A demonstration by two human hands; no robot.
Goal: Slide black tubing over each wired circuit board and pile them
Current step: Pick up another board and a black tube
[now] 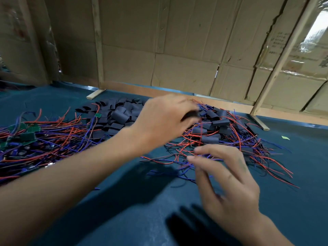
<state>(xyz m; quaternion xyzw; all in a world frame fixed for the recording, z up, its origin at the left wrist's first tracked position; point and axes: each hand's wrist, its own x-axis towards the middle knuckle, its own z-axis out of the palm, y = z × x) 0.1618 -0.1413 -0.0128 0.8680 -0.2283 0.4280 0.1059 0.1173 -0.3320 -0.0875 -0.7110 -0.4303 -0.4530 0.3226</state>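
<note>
My left hand (165, 119) reaches across to the right and grips a black tubed piece (190, 115) over the pile of tubed boards (218, 128) with red and blue wires. My right hand (225, 181) hovers lower right with fingers spread and relaxed, holding nothing, its fingertips near loose wire ends. A heap of empty black tubing pieces (115, 116) lies in the middle back. Bare green circuit boards (28, 134) with red and blue wires lie at the left. The held piece is blurred.
A dark blue cloth covers the table (124, 201). Cardboard sheets (177, 41) in a wooden frame (97, 50) form a wall behind. A small green scrap (285, 137) lies at the right. A dark blurred object (191, 226) sits at the front edge.
</note>
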